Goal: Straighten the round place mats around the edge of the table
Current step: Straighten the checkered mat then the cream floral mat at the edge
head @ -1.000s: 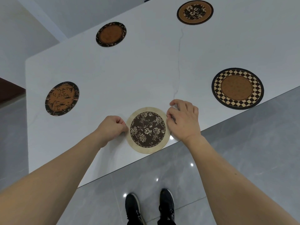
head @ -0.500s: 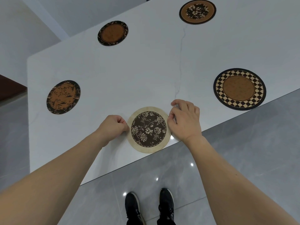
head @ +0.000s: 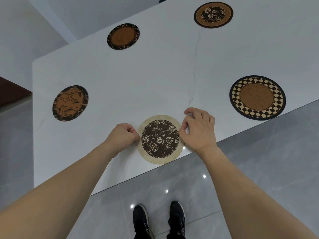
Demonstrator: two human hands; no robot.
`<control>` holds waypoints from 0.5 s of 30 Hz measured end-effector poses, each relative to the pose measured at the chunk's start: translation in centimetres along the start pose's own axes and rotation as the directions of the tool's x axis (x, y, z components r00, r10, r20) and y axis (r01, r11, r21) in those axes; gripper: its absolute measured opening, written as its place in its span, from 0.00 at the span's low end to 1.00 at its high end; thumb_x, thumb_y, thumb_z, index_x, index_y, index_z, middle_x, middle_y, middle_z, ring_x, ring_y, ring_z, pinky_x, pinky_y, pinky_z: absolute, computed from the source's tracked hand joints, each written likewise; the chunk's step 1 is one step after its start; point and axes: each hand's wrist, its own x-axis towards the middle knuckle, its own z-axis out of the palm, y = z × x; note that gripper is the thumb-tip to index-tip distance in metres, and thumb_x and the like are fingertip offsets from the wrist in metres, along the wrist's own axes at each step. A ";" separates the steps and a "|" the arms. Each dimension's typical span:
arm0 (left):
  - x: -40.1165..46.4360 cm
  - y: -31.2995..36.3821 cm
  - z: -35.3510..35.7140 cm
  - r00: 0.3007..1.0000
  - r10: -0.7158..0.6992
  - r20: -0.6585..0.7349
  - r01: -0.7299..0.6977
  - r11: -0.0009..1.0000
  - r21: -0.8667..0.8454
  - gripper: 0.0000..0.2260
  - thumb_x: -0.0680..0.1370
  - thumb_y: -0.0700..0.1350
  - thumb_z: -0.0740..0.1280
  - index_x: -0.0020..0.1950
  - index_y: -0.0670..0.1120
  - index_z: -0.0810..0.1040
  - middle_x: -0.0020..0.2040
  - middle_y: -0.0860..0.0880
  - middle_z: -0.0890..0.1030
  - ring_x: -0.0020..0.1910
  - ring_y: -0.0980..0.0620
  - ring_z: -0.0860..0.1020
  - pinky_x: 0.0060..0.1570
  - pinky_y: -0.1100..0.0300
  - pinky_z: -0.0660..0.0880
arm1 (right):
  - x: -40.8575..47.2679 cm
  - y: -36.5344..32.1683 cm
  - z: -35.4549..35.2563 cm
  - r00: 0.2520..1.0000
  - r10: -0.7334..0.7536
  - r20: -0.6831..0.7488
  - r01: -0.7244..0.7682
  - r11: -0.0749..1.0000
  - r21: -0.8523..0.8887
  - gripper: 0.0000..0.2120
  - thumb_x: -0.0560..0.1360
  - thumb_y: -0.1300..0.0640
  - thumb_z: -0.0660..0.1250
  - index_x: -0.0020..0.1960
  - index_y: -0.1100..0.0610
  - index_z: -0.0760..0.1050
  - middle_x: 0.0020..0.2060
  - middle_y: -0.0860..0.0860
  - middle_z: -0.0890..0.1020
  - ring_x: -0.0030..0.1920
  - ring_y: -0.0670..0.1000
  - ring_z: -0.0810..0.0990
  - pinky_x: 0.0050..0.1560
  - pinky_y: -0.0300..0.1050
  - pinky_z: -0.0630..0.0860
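Note:
A cream-rimmed round mat with a dark flowered middle [head: 160,139] lies flat at the near edge of the white table [head: 155,80]. My left hand [head: 123,136] pinches its left rim and my right hand [head: 198,129] pinches its upper right rim. Four other round mats lie around the table: a checkered one [head: 257,97] at the right, an orange and black one [head: 70,103] at the left, a brown one with a dark border [head: 123,36] at the far left, and a brown flowered one [head: 213,14] at the far right.
The table's near edge runs diagonally from lower left to upper right, just under the held mat. Grey glossy floor tiles [head: 259,152] lie below, with my black shoes [head: 158,219] on them. A thin crack line [head: 195,66] crosses the tabletop.
Both hands stay on the cream-rimmed mat. The mat has shifted slightly; the view has drifted a little.

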 end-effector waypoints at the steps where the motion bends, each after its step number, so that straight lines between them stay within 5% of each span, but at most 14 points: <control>1: 0.0 0.0 0.0 1.000 0.001 -0.001 -0.001 1.000 0.001 0.08 0.67 0.40 0.70 0.32 0.47 0.73 0.28 0.51 0.74 0.29 0.51 0.70 0.34 0.59 0.68 | 0.0 0.0 0.0 1.000 -0.002 0.000 0.002 1.000 -0.003 0.04 0.67 0.51 0.62 0.35 0.50 0.71 0.58 0.44 0.75 0.61 0.52 0.67 0.58 0.44 0.55; 15: 0.1 0.1 -0.1 1.000 0.000 0.021 0.000 1.000 0.019 0.09 0.68 0.40 0.71 0.32 0.47 0.72 0.30 0.51 0.74 0.30 0.50 0.70 0.34 0.59 0.68 | 0.0 -0.1 -0.2 1.000 -0.013 -0.001 0.013 1.000 -0.015 0.05 0.67 0.50 0.64 0.42 0.49 0.74 0.57 0.44 0.76 0.61 0.52 0.69 0.59 0.44 0.56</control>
